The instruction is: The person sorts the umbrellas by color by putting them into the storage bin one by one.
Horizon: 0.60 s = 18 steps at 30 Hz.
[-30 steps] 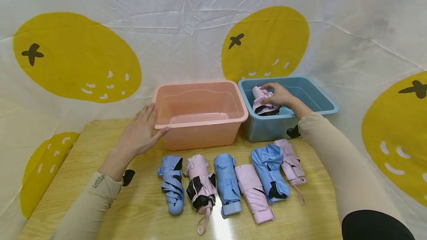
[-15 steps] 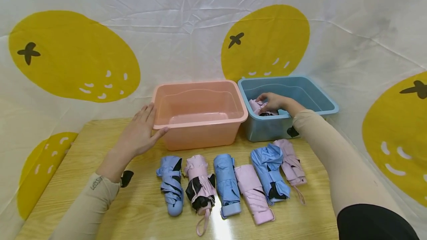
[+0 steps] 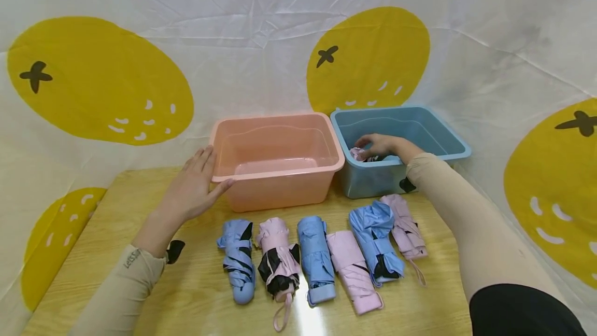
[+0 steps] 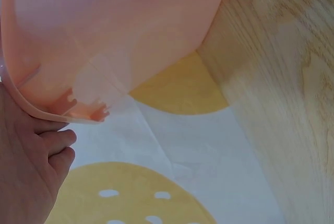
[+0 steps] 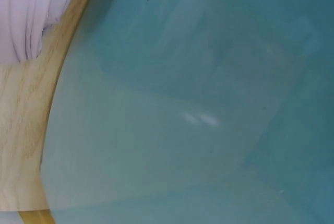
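Down inside the blue basin (image 3: 370,175), my right hand (image 3: 383,145) holds a folded pink umbrella (image 3: 357,153) with curled fingers. Most of that umbrella is hidden by the hand and the basin's front wall. My left hand (image 3: 192,186) lies against the left rim of the pink basin (image 3: 280,191), fingers stretched along its side and thumb toward the front corner. In the left wrist view the fingers (image 4: 60,143) sit right under the basin's lip. The right wrist view shows only the blue basin's outer wall, without the hand.
A row of folded umbrellas lies on the wooden table (image 3: 196,294) before the basins: a blue one (image 3: 240,258), a pink-and-black one (image 3: 280,258), another blue one (image 3: 317,258), a pink one (image 3: 352,271), a third blue one (image 3: 375,240) and a pink one (image 3: 404,224). A lemon-print cloth (image 3: 261,77) hangs behind.
My right hand has lowered the pink umbrella deeper into the blue basin. My left hand stays at the pink basin's rim. The view has shifted slightly.
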Each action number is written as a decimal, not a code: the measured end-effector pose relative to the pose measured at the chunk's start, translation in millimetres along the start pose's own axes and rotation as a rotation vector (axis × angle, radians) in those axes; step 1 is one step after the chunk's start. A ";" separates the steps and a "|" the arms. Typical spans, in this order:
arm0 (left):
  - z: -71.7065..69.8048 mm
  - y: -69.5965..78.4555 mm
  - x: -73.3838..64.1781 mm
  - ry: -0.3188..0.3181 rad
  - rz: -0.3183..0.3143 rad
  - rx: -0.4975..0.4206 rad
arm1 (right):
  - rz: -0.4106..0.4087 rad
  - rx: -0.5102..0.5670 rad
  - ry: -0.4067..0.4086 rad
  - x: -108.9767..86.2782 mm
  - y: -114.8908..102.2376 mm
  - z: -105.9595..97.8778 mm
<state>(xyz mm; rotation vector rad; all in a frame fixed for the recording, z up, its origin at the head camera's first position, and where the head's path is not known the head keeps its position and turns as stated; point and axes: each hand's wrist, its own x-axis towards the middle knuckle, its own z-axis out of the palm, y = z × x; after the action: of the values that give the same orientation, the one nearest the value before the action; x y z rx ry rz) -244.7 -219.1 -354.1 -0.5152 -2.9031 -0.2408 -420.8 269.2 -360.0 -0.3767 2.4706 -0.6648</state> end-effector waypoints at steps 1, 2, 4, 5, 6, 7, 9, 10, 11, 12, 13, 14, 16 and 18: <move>0.0 0.1 0.1 0.001 -0.001 0.001 | 0.000 0.004 -0.006 -0.3 -0.3 -0.4; -0.1 0.2 0.2 0.003 -0.001 0.002 | 0.000 0.008 -0.011 -0.7 -0.2 -0.4; -0.3 0.1 0.4 0.001 -0.002 0.008 | -0.001 0.007 -0.007 -1.6 0.1 -0.4; -0.7 0.1 0.4 0.001 -0.001 0.011 | -0.006 0.006 -0.002 -2.2 -0.1 -0.4; -1.1 0.1 0.6 -0.001 0.000 0.014 | -0.009 0.011 0.007 -3.1 0.1 -0.7; -1.4 0.3 0.8 -0.002 0.002 0.015 | -0.015 0.010 0.020 -4.4 0.2 -0.9; -1.9 0.8 1.1 -0.007 0.006 0.013 | -0.023 0.011 0.050 -8.4 0.5 -1.8; -2.2 1.0 1.3 -0.008 0.007 0.013 | -0.032 0.002 0.069 -11.0 0.2 -2.6; -2.2 1.2 1.4 -0.009 0.007 0.013 | -0.041 -0.007 0.090 -14.0 -0.3 -3.3; -2.3 1.3 1.5 -0.010 0.006 0.014 | -0.050 -0.014 0.111 -17.5 -1.1 -4.3; -2.5 1.4 1.4 -0.010 0.004 0.010 | -0.064 -0.030 0.133 -21.1 -2.0 -5.4; -2.7 1.5 1.3 -0.010 0.003 0.011 | -0.077 -0.041 0.154 -24.6 -3.1 -6.3; -2.6 1.0 0.7 -0.011 -0.002 0.013 | -0.106 -0.067 0.208 -32.3 -5.3 -8.2; -2.7 0.5 0.0 -0.013 -0.004 0.012 | -0.136 -0.086 0.263 -40.7 -7.5 -10.0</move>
<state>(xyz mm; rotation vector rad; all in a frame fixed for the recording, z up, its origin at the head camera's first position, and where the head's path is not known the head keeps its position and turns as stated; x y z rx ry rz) -244.1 -219.1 -351.4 -0.5106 -2.9162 -0.2211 -392.6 282.6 -331.0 -0.5237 2.7487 -0.7032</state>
